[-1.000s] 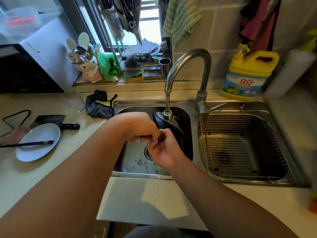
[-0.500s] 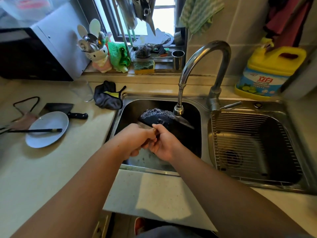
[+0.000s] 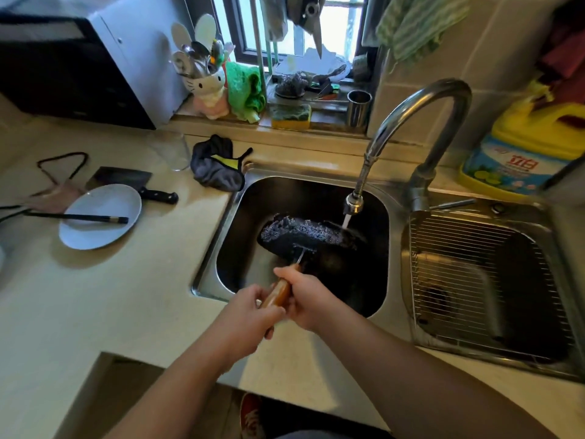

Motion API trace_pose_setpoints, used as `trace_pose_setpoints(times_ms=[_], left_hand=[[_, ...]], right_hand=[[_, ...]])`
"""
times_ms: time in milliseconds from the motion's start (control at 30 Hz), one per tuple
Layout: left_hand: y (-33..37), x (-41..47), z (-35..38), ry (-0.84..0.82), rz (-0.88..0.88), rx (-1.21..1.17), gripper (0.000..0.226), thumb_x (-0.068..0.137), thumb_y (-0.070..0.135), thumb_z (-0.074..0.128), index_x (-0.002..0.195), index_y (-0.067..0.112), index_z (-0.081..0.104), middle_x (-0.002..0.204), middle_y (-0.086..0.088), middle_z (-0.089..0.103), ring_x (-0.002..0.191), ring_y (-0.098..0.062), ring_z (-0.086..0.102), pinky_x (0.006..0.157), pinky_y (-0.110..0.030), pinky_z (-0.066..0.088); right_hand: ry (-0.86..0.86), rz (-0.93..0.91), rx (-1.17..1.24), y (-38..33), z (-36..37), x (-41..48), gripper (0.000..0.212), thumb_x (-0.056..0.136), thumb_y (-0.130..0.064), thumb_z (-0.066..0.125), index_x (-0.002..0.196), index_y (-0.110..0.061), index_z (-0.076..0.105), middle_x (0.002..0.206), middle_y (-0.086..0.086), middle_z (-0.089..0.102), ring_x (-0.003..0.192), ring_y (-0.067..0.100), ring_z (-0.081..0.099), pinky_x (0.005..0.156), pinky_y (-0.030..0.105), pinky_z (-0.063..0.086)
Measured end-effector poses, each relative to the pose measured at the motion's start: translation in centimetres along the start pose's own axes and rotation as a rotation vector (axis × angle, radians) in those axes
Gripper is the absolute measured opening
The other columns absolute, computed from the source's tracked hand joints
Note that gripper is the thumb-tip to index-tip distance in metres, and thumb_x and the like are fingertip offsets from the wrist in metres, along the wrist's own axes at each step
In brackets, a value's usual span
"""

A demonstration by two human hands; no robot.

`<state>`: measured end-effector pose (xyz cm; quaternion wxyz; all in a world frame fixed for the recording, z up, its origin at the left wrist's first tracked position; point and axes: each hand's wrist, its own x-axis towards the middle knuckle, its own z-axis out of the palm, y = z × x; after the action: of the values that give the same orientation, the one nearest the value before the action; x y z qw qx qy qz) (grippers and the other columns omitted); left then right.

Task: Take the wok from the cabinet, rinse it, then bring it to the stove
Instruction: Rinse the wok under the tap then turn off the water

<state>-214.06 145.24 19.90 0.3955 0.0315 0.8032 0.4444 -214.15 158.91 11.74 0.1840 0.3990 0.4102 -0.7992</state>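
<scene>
The black wok (image 3: 304, 237) is held tilted inside the left sink basin (image 3: 373, 217), its rough underside facing up. Water runs from the faucet (image 3: 421, 122) onto its far right edge. Both my hands grip the brown wooden wok handle (image 3: 280, 291): my left hand (image 3: 250, 315) lower on the handle, my right hand (image 3: 308, 299) beside it, nearer the pan. Most of the handle is hidden under my fingers.
A wire rack fills the right basin (image 3: 481, 280). A yellow detergent jug (image 3: 522, 153) stands behind it. On the counter to the left lie a white plate (image 3: 101, 217) with chopsticks, a cleaver (image 3: 123, 180), a glass (image 3: 171, 150) and a dark cloth (image 3: 218, 166).
The wok has turned from upright under the spout to tilted with its underside up. My hands have drawn back toward the sink's front edge, and the camera has shifted left.
</scene>
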Motion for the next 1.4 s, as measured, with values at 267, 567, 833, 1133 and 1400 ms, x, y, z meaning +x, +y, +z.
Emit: trace_pose_setpoints(times_ms=[267, 567, 833, 1133, 1400], left_hand=[[-4.8, -2.6, -0.7, -0.053, 0.096, -0.002, 0.013, 0.076, 0.038, 0.066, 0.089, 0.04, 0.061, 0.071, -0.005, 0.064, 0.057, -0.011, 0.058, 0.055, -0.029, 0.048], [-6.0, -4.4, -1.3, -0.07, 0.084, 0.041, 0.023, 0.076, 0.037, 0.064, 0.096, 0.032, 0.056, 0.07, -0.003, 0.062, 0.058, -0.011, 0.057, 0.058, -0.034, 0.047], [-3.4, -1.9, 1.3, -0.014, -0.146, 0.269, 0.037, 0.08, 0.02, 0.058, 0.114, 0.021, 0.043, 0.089, -0.009, 0.066, 0.072, -0.026, 0.071, 0.056, -0.037, 0.061], [-1.6, -0.8, 1.0, 0.121, -0.078, 0.092, 0.01, 0.079, 0.011, 0.063, 0.088, 0.014, 0.06, 0.07, -0.009, 0.059, 0.051, -0.019, 0.055, 0.043, -0.027, 0.046], [-1.7, -0.9, 0.5, 0.082, -0.06, 0.079, 0.025, 0.085, 0.012, 0.067, 0.106, 0.021, 0.056, 0.077, -0.011, 0.058, 0.05, -0.015, 0.054, 0.039, -0.018, 0.042]], right_hand=[[-0.088, -0.069, -0.047, 3.8, 0.4, -2.0, 0.02, 0.094, -0.025, 0.064, 0.097, -0.008, 0.054, 0.054, -0.002, 0.063, 0.037, 0.006, 0.05, 0.049, 0.025, 0.036], [-0.069, -0.141, -0.074, 5.1, 2.0, -3.5, 0.015, 0.094, -0.021, 0.064, 0.093, -0.01, 0.054, 0.071, 0.004, 0.062, 0.052, 0.013, 0.054, 0.045, 0.024, 0.038], [0.064, -0.224, -0.146, 5.2, 2.5, -2.9, 0.015, 0.092, -0.018, 0.065, 0.099, -0.008, 0.056, 0.081, 0.011, 0.061, 0.07, 0.018, 0.062, 0.065, 0.033, 0.051], [0.011, -0.083, -0.44, 0.8, 1.7, -2.8, 0.042, 0.092, -0.048, 0.062, 0.101, -0.007, 0.058, 0.069, 0.005, 0.058, 0.055, 0.014, 0.058, 0.05, 0.026, 0.048], [0.4, -0.166, -0.452, -11.0, -12.0, -4.6, 0.038, 0.096, -0.044, 0.057, 0.108, -0.009, 0.066, 0.089, 0.007, 0.073, 0.068, 0.015, 0.068, 0.052, 0.027, 0.05]])
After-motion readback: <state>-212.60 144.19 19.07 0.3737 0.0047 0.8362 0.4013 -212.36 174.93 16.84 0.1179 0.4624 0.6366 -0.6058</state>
